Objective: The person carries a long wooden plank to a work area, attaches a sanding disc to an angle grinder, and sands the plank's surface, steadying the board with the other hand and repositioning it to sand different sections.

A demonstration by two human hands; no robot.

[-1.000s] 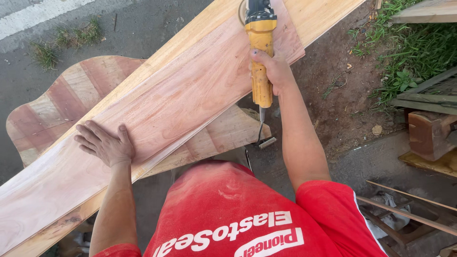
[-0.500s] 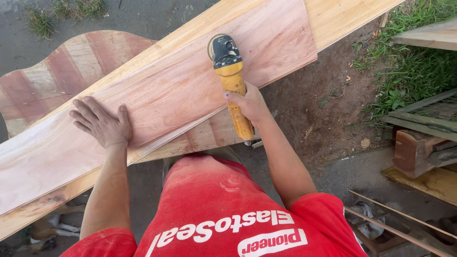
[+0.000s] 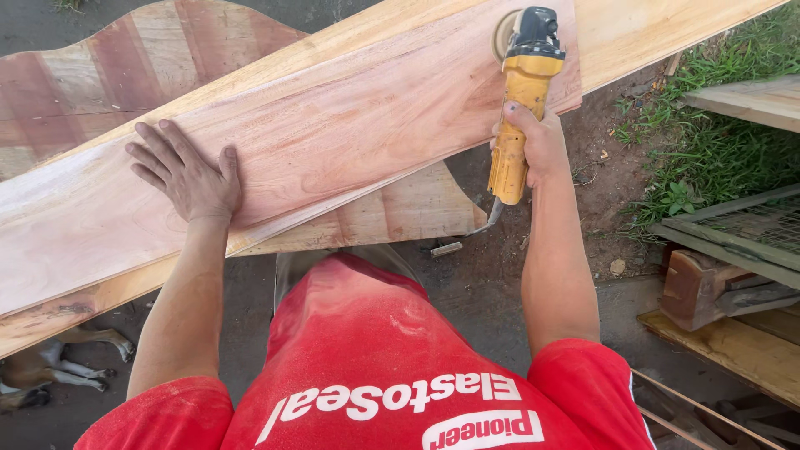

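— Where is the sander, and which way does it lie?

— The yellow sander (image 3: 521,100) lies on the far right end of the reddish plank (image 3: 333,142). Its long axis runs nearly straight away from the person, tilted slightly right: the black head is at the far end, the yellow handle comes back toward the body. The round disc (image 3: 502,33) under the head rests flat on the wood.

— And the plank?

— It runs long from lower left to upper right, stacked on a paler board (image 3: 667,33) that follows the same line. Beneath both lies a striped, curved wooden panel (image 3: 100,75).

— What can't you make out?

— Most of the disc is hidden under the head; only a pale edge shows on the left. The plank's left end is cut off by the frame edge. A cord (image 3: 492,218) leaves the handle's near end and soon gets lost against the dirt. At lower left, an animal's legs (image 3: 58,367) show under the boards; the rest is covered.

— How are the hands placed?

— The right hand (image 3: 537,146) is wrapped around the handle's middle, fingers curled tight about it, arm nearly straight and reaching forward. The left hand (image 3: 187,175) lies palm down on the plank, well apart from the sander, fingers spread and flat, thumb out to the right, arm extended with a slight bend.

— What's around them?

— Bare soil, grass (image 3: 717,158) on the right, timber offcuts (image 3: 708,292) near the right edge.
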